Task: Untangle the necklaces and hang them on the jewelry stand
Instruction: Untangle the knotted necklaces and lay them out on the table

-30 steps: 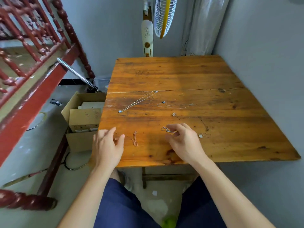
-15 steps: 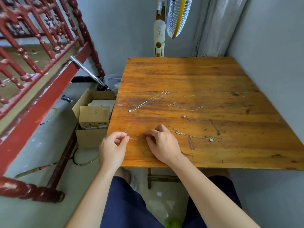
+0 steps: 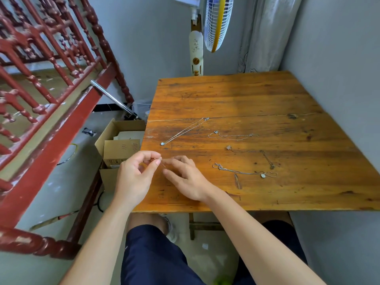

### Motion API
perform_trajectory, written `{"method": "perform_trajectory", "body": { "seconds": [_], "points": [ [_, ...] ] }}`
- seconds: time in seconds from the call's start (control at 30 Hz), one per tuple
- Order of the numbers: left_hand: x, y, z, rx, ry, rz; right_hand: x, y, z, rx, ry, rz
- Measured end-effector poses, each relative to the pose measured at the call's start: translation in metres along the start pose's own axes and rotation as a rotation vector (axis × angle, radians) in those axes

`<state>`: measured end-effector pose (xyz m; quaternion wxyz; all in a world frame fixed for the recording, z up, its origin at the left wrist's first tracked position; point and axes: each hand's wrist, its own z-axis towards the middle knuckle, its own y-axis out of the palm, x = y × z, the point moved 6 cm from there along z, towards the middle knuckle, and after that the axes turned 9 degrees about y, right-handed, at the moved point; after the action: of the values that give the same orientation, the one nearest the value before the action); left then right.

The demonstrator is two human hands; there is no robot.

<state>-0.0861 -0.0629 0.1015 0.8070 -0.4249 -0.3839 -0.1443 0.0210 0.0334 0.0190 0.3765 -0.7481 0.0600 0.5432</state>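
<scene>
Four necklaces lie spread on the tabletop (image 3: pixel 236 95), none crossing another: a blue-pendant necklace (image 3: pixel 184 131) drawn out straight at the left, a second necklace (image 3: pixel 230 137) to its right, a third necklace (image 3: pixel 265 156) nearer the right side, and a fourth necklace (image 3: pixel 242 172) closest to the front edge. Judgement: they are kept well apart so that freed chains cannot knot again.

Item in hand: a fine reddish chain (image 3: pixel 163 165) near the front-left corner, between the two bare hands.
- Left grip (image 3: pixel 133 177): thumb and forefinger pinch one end of the chain, raised just off the wood. Probable reason: lifting lets the slack hang and shows where it loops.
- Right grip (image 3: pixel 187 178): lies low over the wood, fingertips (image 3: pixel 165 171) just beside the chain. The chain is too thin to show whether they are closed on it; cannot tell.

Jewelry stand: not in view. Judgement: work is in the untangling stage and no hanging has begun.

Risk: a hard pull on so thin a chain would tighten any knot.
</scene>
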Motion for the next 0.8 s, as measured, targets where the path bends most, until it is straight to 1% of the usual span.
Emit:
{"method": "perform_trajectory", "body": {
  "seconds": [0.13,0.2,0.3,0.37,0.43,0.5,0.57,0.63,0.7,0.73,0.8],
  "points": [
    [0.011,-0.001,0.004,0.072,0.008,-0.031,0.005,-0.014,-0.008,0.104,-0.068,0.064],
    [0.014,0.001,0.004,0.093,0.005,-0.036,0.008,-0.024,-0.014,0.175,-0.056,0.105],
    [0.017,0.007,0.003,0.109,-0.011,-0.033,0.011,-0.044,-0.029,0.306,-0.045,0.099],
    [0.018,0.012,0.001,0.128,-0.046,-0.050,0.016,-0.057,-0.040,0.332,0.012,0.150],
    [0.016,0.020,-0.001,0.146,-0.136,-0.130,0.023,-0.067,-0.051,0.271,0.114,0.323],
    [0.009,0.030,-0.002,0.159,-0.281,-0.287,0.029,-0.080,-0.064,0.223,0.185,0.559],
    [0.003,0.042,-0.003,0.175,-0.405,-0.426,0.035,-0.097,-0.078,0.229,0.233,0.832],
    [-0.002,0.054,-0.004,0.191,-0.521,-0.540,0.044,-0.120,-0.093,0.298,0.254,1.148],
    [-0.002,0.071,-0.007,0.178,-0.615,-0.621,0.058,-0.144,-0.111,0.418,0.259,1.388],
    [-0.001,0.081,-0.008,0.155,-0.634,-0.633,0.066,-0.156,-0.120,0.477,0.260,1.454],
    [0.006,0.102,-0.011,0.086,-0.624,-0.591,0.079,-0.174,-0.135,0.563,0.253,1.504]
  ]
}}
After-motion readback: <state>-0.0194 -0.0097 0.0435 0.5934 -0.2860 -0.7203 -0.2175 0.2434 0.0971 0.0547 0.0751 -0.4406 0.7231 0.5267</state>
